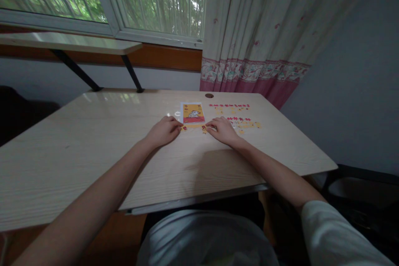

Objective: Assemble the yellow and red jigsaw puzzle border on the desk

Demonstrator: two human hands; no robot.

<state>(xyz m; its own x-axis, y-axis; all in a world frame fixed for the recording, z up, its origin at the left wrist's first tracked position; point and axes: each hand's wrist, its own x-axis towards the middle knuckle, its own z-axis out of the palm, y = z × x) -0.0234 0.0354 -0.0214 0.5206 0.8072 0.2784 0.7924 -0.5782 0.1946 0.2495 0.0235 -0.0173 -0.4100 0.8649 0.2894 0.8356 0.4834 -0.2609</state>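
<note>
A printed picture card [193,114], yellow above and red below with a white cartoon animal, lies flat on the desk. Just below it runs a narrow yellow strip of joined jigsaw pieces [193,126]. My left hand [165,131] rests at the strip's left end, fingertips drawn together on it. At the right end my right hand [222,130] has its thumb and finger closed on a yellow jigsaw piece [204,128] with a dark red mark. The fingertips partly cover what they touch.
Loose red jigsaw pieces [229,105] lie in a row right of the card, with yellow jigsaw pieces [254,125] scattered below. The pale wooden desk [77,153] has a round cable hole [209,95] at the back. A raised shelf [77,42] stands at left; a curtain [249,50] hangs behind.
</note>
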